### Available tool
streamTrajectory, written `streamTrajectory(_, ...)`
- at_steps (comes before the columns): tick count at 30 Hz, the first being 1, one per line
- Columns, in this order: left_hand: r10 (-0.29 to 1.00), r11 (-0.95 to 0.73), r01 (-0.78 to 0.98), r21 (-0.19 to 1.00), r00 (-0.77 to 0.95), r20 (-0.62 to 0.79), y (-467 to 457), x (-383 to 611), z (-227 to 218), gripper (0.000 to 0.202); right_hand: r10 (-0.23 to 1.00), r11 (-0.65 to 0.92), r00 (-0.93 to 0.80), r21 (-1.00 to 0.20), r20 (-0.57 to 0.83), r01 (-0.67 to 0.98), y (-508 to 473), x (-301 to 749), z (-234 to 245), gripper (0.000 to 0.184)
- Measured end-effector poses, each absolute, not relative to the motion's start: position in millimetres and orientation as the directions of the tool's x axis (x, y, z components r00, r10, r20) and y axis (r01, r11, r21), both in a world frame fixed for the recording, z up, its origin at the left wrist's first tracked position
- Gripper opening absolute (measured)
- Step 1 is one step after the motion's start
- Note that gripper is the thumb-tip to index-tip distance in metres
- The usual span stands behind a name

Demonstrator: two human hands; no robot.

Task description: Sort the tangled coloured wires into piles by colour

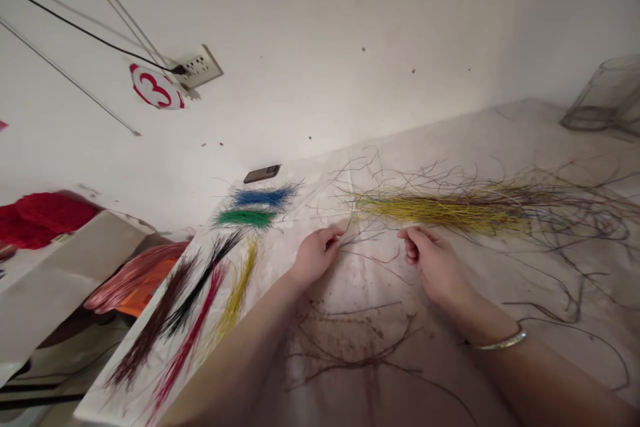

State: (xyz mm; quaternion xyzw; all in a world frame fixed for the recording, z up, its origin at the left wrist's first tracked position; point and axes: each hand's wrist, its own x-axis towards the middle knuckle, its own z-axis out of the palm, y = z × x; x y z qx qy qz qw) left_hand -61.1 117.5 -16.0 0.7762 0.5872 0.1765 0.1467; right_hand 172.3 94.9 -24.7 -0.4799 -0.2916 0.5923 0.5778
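Left of left hand, on the white sheet (480,133): sorted tufts, all well apart from the hand; brown tuft (155,320), red tuft (187,333), black tuft (203,277), small yellow tuft (235,287), green tuft (245,218), blue tuft (263,197); green and blue lie farther ahead.

Left hand (316,257): half closed, thumb and fingertips pinched together; may hold a thin strand, cannot tell.

Between forearms, nearer the body: loose brown strands (350,353); hands well apart across this gap.

Right hand (430,267): also half closed, fingers curled into a pinch; hold cannot be told either; bangle (500,341) on right wrist.

Main yellow bundle (440,212): ahead of both hands, not clearly touching either; long axis runs roughly across the view, rising slightly to the right; left end sits ahead of the gap, bulk ahead of right hand, so right hand is nearer.

Right of right hand: loose dark strands (565,293); far right, wire basket (605,97).
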Motion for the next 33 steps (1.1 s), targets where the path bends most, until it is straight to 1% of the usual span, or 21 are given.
streamTrajectory(3, 0.976, -0.216, 0.871, 0.442, 0.19, 0.102, 117, -55, -19, 0.029, 0.965, -0.167, 0.12, -0.901, -0.232, -0.4, 95, 173, -26, 0.018)
streamTrajectory(6, 0.975, -0.219, 0.905, 0.364, 0.191, 0.114, 114, -48, -17, 0.035, 0.967, -0.168, 0.109, -0.902, -0.228, -0.397, 95, 175, -28, 0.019)
streamTrajectory(7, 0.975, -0.219, 0.921, 0.323, 0.192, 0.112, 113, -47, -17, 0.032, 0.968, -0.17, 0.106, -0.904, -0.228, -0.393, 95, 175, -28, 0.019)
streamTrajectory(9, 0.976, -0.215, 0.943, 0.253, 0.197, 0.096, 110, -45, -15, 0.02, 0.969, -0.169, 0.102, -0.907, -0.224, -0.385, 95, 175, -29, 0.019)
streamTrajectory(11, 0.976, -0.215, 0.951, 0.221, 0.203, 0.076, 109, -45, -14, 0.011, 0.972, -0.163, 0.099, -0.912, -0.214, -0.377, 94, 175, -29, 0.019)
streamTrajectory(13, 0.973, -0.229, 0.949, 0.217, 0.22, 0.064, 108, -45, -13, 0.007, 0.973, -0.164, 0.092, -0.915, -0.211, -0.367, 94, 174, -28, 0.019)
streamTrajectory(20, 0.964, -0.266, 0.938, 0.221, 0.264, 0.04, 104, -46, -11, 0.011, 0.973, -0.179, 0.078, -0.924, -0.217, -0.338, 94, 174, -27, 0.02)
streamTrajectory(27, 0.969, -0.231, 0.951, 0.203, 0.244, -0.042, 99, -43, -4, 0.01, 0.975, -0.186, 0.054, -0.92, -0.217, -0.346, 95, 176, -35, 0.018)
streamTrajectory(33, 0.963, -0.234, 0.942, 0.239, 0.259, -0.08, 96, -43, 1, 0.013, 0.978, -0.17, 0.064, -0.933, -0.199, -0.316, 94, 176, -33, 0.02)
